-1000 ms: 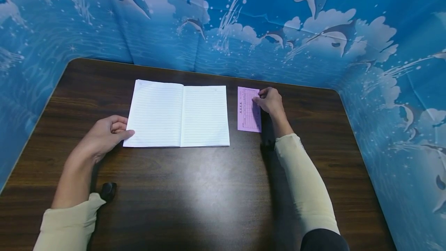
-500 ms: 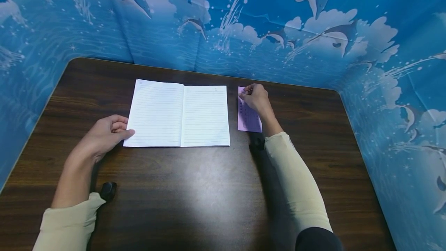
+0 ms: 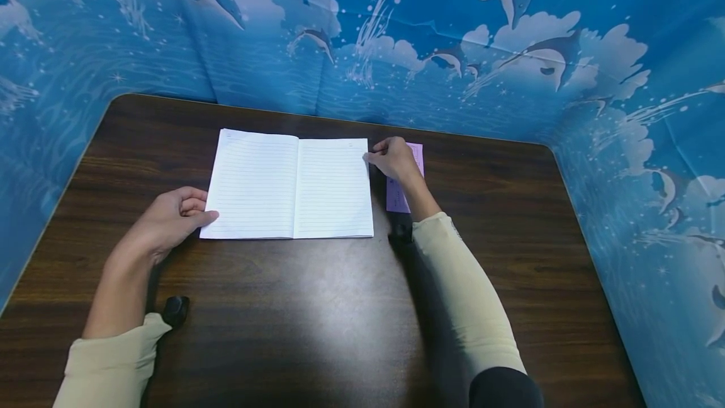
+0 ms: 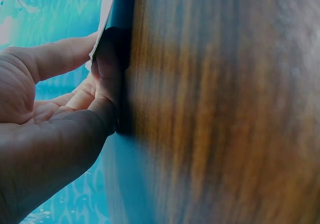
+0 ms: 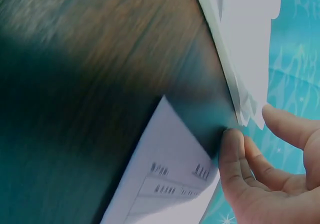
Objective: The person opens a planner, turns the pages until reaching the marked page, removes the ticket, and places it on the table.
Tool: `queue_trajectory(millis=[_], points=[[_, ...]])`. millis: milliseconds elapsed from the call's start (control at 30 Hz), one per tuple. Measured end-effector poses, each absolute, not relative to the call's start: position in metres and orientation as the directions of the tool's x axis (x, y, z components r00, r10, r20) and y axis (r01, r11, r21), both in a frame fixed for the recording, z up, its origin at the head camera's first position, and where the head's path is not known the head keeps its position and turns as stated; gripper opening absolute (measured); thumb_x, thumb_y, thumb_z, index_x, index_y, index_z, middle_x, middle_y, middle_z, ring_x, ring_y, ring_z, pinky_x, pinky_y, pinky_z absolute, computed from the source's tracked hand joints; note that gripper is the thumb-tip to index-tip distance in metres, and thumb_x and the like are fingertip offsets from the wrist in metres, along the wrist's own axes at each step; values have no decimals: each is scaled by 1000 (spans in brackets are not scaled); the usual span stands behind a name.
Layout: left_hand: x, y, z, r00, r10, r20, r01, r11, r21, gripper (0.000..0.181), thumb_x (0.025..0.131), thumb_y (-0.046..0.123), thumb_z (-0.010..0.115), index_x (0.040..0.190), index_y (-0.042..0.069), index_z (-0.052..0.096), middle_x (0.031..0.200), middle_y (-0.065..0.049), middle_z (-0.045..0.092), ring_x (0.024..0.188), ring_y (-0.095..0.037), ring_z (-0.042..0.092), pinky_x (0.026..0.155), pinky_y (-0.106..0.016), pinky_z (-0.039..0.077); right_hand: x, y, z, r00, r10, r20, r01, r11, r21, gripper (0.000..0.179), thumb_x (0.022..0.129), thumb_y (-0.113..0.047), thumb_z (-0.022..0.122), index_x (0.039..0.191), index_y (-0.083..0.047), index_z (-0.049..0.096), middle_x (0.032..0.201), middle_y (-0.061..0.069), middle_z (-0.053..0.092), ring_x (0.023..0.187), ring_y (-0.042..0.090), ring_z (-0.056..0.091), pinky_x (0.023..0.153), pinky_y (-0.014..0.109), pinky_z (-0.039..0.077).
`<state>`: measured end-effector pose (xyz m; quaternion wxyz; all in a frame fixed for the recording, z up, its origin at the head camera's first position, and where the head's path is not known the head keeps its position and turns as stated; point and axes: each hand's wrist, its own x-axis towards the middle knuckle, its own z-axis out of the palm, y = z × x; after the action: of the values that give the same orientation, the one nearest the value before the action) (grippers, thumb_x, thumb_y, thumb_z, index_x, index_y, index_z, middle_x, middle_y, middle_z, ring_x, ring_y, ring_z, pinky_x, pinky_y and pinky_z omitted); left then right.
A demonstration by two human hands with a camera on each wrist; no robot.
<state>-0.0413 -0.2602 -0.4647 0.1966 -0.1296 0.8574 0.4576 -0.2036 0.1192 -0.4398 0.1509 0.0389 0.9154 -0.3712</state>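
Observation:
An open notebook (image 3: pixel 255 184) with blank lined pages lies on the dark wooden table. My left hand (image 3: pixel 177 216) pinches its lower left edge, thumb on the page and fingers underneath, as the left wrist view also shows. My right hand (image 3: pixel 395 159) is at the notebook's upper right edge. In the right wrist view its thumb and fingers stand apart on either side of the page corners (image 5: pixel 245 114); whether they touch is hard to tell. Partly hidden beneath the right hand and wrist lies a pink printed slip (image 3: pixel 398 197).
The dark wooden table (image 3: pixel 340 307) has rounded far corners and meets a blue dolphin-print cloth (image 3: pixel 272 62) behind and at the sides. Black wrist devices (image 3: pixel 176 311) show near both cuffs.
My right hand has moved left, from the pink slip's right side across it to the notebook's right edge. The slip stays on the table. My left hand and the notebook stay in place.

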Motion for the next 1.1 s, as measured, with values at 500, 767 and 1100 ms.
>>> queue_trajectory(millis=[500, 767, 1100], points=[[-42, -260, -463, -886, -42, -463, -406, 553, 728, 62, 110, 24, 63, 156, -8, 37, 136, -30, 58, 120, -40, 52, 102, -50, 45, -203, 104, -447, -963, -40, -268, 142, 768, -625, 30, 95, -19, 85, 115, -4, 68, 105, 11, 66, 89, 21, 59, 77, 31, 49], [-43, -260, -464, -882, -46, -470, -413, 556, 721, 61, 110, 25, 63, 156, -6, 38, 134, -26, 59, 118, -37, 53, 96, -38, 46, -202, 102, -448, -968, -25, -250, 143, 763, -630, 30, 94, -18, 86, 113, -4, 68, 103, 11, 66, 88, 21, 59, 76, 31, 48], [-44, -261, -466, -889, -47, -456, -403, 552, 730, 62, 109, 25, 64, 156, -7, 39, 137, -30, 61, 118, -38, 54, 99, -44, 45, -201, 103, -449, -969, -28, -245, 136, 769, -625, 27, 96, -18, 84, 114, -4, 69, 103, 11, 66, 87, 20, 59, 76, 32, 48]])
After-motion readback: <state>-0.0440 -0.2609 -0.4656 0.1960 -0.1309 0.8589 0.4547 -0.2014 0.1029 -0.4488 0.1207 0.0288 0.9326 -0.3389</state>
